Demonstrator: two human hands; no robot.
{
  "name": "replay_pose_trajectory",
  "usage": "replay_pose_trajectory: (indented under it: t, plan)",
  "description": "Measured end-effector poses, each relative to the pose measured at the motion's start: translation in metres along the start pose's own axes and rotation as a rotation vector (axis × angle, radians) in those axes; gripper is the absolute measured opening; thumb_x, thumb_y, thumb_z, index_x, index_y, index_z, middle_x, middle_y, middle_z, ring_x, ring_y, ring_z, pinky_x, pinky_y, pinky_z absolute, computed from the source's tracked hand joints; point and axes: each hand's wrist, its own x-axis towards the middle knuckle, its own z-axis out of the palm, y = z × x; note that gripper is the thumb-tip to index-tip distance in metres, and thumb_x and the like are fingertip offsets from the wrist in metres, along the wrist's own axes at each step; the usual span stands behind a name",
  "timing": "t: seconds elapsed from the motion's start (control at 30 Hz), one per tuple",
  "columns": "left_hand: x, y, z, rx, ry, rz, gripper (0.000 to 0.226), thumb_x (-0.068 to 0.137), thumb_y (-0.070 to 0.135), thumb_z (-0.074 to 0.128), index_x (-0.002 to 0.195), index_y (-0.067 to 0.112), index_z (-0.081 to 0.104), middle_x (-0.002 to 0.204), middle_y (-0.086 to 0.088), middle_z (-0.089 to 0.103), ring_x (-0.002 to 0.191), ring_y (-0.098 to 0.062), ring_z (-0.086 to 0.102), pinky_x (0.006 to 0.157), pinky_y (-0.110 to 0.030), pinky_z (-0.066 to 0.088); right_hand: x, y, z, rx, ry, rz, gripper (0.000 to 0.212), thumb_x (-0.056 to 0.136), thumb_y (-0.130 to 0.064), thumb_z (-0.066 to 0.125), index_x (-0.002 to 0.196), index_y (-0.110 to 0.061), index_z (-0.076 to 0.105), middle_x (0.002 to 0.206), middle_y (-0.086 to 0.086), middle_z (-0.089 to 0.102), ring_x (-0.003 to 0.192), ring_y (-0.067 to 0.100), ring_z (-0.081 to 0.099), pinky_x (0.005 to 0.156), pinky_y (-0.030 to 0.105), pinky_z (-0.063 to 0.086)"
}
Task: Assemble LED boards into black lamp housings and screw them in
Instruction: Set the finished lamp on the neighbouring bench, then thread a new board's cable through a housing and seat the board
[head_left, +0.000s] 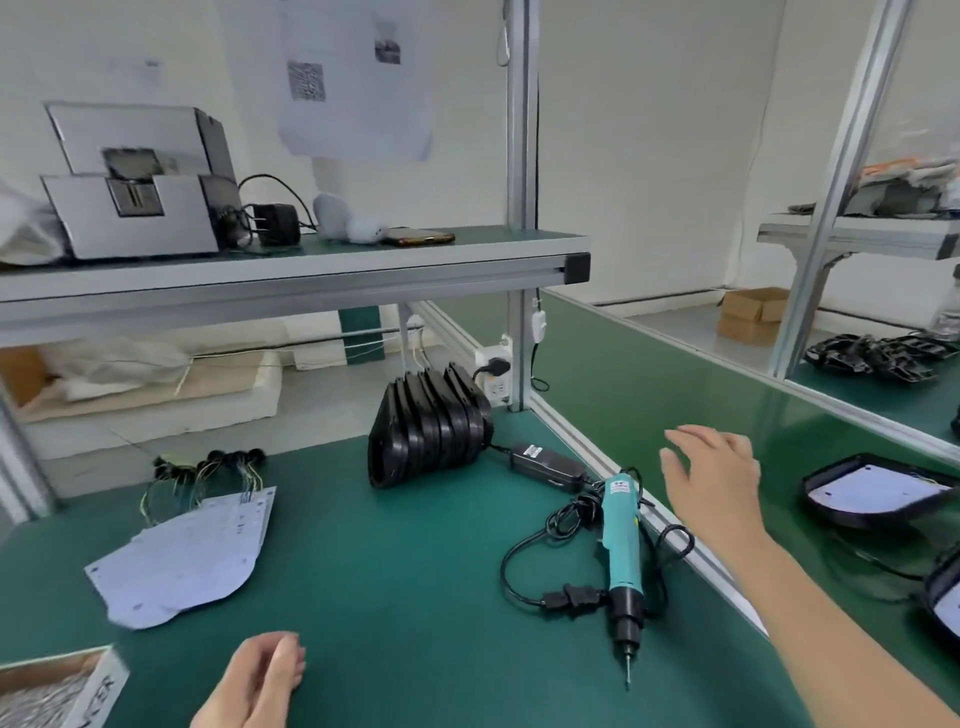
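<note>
Clock dirs are taken from the centre of the green bench mat. The stack of black lamp housings stands on edge at 12, nested; exact count unclear. LED boards lie in a flat, fanned pile at 9, w/ their wire leads bunched at the far end. The leads are blurred and the colours are hard to read.

The electric screwdriver lies flat at 3, bit toward the near edge, cord looped beside it. The power adapter is just beyond, at 2.

The right hand is at 3, past the screwdriver, over the aluminium rail. Its fingers are straight & spread apart, holding nothing; can't tell if it touches anything. The left hand is at 6, wrist cut off by the frame edge, fingers loosely curled together, nothing in them.

A carton at 7–8 is mostly cropped, contents a grey blur, label only partly legible. On the next bench, approx 3–4, sits a fitted housing w/ a board inside. A second fitted housing is cut off by the right edge.
</note>
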Motion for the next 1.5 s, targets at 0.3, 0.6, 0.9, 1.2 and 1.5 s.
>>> replay_pose_trajectory:
  t: [0.3, 0.6, 0.9, 1.2, 1.5]
  plan:
    - [0.003, -0.009, -0.009, 0.018, -0.013, -0.046, 0.016, 0.095, 0.016, 0.062, 0.083, 0.02, 0.072, 0.075, 0.009, 0.075, 0.073, -0.006, 0.071, 0.074, -0.011, 0.049, -0.106, -0.18, 0.057, 0.605, -0.362, -0.236, 0.038, 0.1, -0.02, 0.055, 0.138, -0.02, 0.058, 0.133, -0.012, 0.051, 0.12, 0.006, 0.04, 0.106, 0.026, 0.039]
    - [0.004, -0.012, -0.011, -0.012, -0.018, -0.034, 0.017, 0.095, 0.011, 0.062, 0.083, 0.019, 0.072, 0.079, 0.002, 0.075, 0.075, -0.011, 0.071, 0.079, -0.032, 0.056, -0.145, -0.238, 0.131, 0.749, -0.675, -0.05, 0.028, 0.099, -0.024, 0.056, 0.126, -0.02, 0.063, 0.105, -0.01, 0.059, 0.082, 0.003, 0.056, 0.083, 0.019, 0.047]
    - [0.054, 0.027, 0.026, 0.155, -0.097, 0.076, 0.015, 0.089, 0.014, 0.071, 0.088, 0.028, 0.072, 0.084, 0.018, 0.072, 0.081, 0.005, 0.064, 0.075, -0.008, 0.046, -0.139, -0.229, 0.147, 0.938, -0.573, 0.118, 0.018, 0.091, -0.017, 0.064, 0.073, -0.02, 0.066, 0.067, -0.005, 0.064, 0.06, 0.008, 0.052, 0.062, 0.022, 0.045]
    - [0.168, 0.072, 0.141, 0.51, -0.245, 0.185, 0.049, 0.091, 0.035, 0.067, 0.134, 0.014, 0.057, 0.131, -0.001, 0.057, 0.125, -0.022, 0.046, 0.101, -0.034, 0.042, -0.135, -0.224, 0.147, 1.051, -0.404, 0.208, 0.023, 0.092, -0.009, 0.061, 0.069, -0.015, 0.063, 0.059, -0.009, 0.053, 0.057, 0.005, 0.043, 0.057, 0.017, 0.038]
    - [0.173, 0.055, 0.147, 0.613, -0.248, 0.192, 0.015, 0.096, 0.024, 0.06, 0.091, 0.01, 0.058, 0.091, -0.004, 0.062, 0.086, -0.029, 0.06, 0.076, -0.04, 0.051, -0.135, -0.225, 0.146, 1.055, -0.39, 0.232, 0.023, 0.093, -0.008, 0.061, 0.07, -0.012, 0.061, 0.062, -0.006, 0.052, 0.058, 0.008, 0.042, 0.057, 0.018, 0.036]
